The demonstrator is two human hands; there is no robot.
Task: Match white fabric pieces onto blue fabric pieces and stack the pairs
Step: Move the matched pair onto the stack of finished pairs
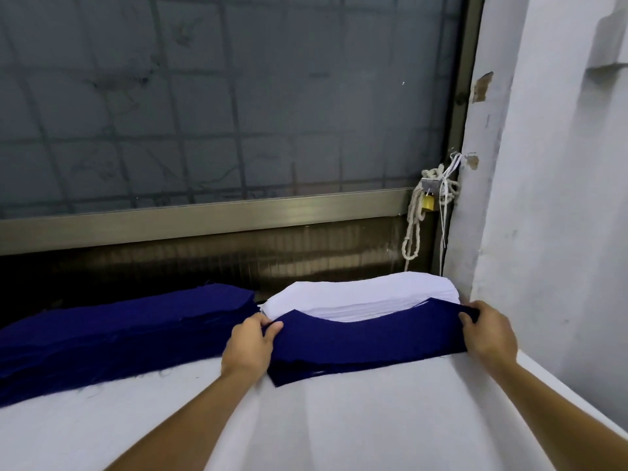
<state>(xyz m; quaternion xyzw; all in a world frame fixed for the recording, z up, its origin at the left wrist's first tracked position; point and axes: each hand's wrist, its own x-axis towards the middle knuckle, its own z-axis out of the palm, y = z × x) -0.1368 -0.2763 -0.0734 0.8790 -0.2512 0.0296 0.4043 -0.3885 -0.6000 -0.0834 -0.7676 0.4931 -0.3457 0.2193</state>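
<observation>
A curved dark blue fabric piece [370, 338] lies on a low stack of paired pieces at the far right of the white table [306, 419]. My left hand [249, 345] pinches its left end and my right hand [489, 331] grips its right end. Right behind it rises a pile of white fabric pieces [360, 295], partly hidden by the blue piece. To the left a long, thick pile of blue fabric pieces [119, 331] stretches along the table's far edge.
A window with a metal frame [204, 215] runs behind the piles. A white wall [543, 198] closes the right side. A knotted rope and a yellow padlock [429, 202] hang at the window's corner. The table's right edge runs diagonally near my right forearm.
</observation>
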